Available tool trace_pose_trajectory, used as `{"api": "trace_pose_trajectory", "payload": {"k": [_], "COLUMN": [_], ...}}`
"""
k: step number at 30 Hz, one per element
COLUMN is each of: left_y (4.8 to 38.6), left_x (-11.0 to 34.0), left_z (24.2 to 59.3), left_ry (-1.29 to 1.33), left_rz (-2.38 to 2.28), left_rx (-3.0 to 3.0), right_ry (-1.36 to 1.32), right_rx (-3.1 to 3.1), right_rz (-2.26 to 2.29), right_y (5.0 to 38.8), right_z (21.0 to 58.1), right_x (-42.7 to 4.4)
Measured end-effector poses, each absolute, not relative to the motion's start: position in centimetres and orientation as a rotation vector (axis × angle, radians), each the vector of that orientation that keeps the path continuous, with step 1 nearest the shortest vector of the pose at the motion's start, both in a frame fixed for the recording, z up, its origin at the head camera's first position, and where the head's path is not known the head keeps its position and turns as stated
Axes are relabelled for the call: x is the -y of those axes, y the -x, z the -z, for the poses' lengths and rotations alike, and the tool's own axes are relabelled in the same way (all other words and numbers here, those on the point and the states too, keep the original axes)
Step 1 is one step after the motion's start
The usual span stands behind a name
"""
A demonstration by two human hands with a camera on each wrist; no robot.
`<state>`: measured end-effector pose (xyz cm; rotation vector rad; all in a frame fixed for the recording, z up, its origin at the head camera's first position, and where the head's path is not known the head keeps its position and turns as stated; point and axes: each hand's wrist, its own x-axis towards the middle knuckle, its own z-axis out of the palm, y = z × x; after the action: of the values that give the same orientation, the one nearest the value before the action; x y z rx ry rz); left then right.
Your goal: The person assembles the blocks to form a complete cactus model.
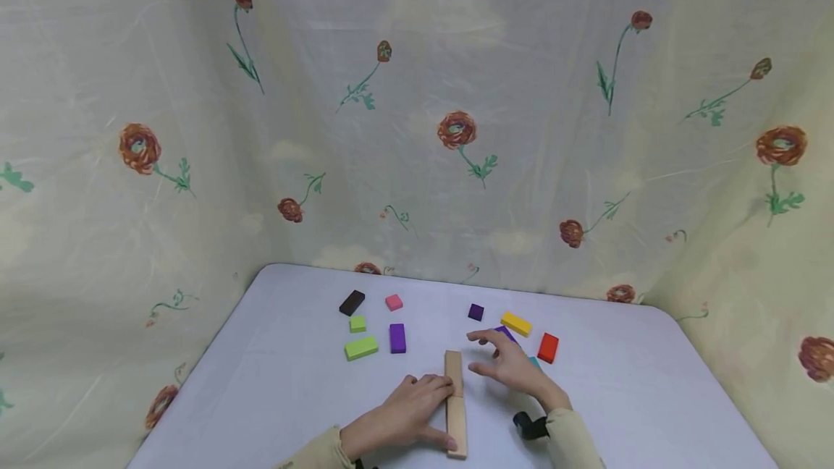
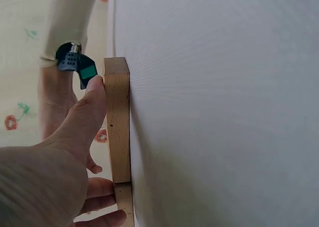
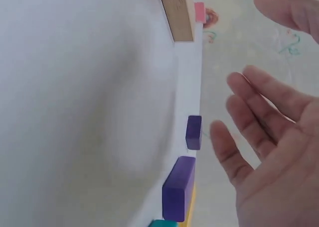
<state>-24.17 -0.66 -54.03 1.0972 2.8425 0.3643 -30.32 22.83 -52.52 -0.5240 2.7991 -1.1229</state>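
Observation:
Two plain wooden blocks lie end to end on the table, the near block [image 1: 457,425] and the far block [image 1: 453,364]. My left hand [image 1: 402,411] rests against them from the left. Its thumb touches the near block [image 2: 118,132], while fingertips reach the far block [image 2: 124,199] by the joint. Held in the air to the right, my right hand [image 1: 515,369] has its fingers spread apart from the thumb and holds nothing. Partly behind it are a purple block [image 1: 506,334] and a teal block [image 1: 536,362]. A small dark purple block [image 3: 194,132] lies beyond.
At the right are a yellow block [image 1: 516,323] and a red block [image 1: 548,347]. Left of the wooden blocks lie another purple block [image 1: 397,339], a long green block [image 1: 361,348], a small green one [image 1: 357,323], a pink block [image 1: 394,302] and a black block [image 1: 352,302].

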Motion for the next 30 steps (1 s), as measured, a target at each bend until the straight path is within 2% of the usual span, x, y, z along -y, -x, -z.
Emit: {"api": "trace_pose_trajectory", "payload": {"k": [17,30], "left_y": [24.0,24.0], "left_x": [0.6,0.9], "left_z": [53.9,53.9], "left_ry": [-1.057,-1.09], "left_rz": [-0.389,-0.395], "left_rx": [-2.783,-2.815], "right_ry": [0.214,0.129], "right_rx": [-2.884,-2.869], "right_rz": [1.315,1.38], "right_y": [34.7,37.8], "right_z": [52.2,52.9], "right_x": [-24.5,-24.7]}}
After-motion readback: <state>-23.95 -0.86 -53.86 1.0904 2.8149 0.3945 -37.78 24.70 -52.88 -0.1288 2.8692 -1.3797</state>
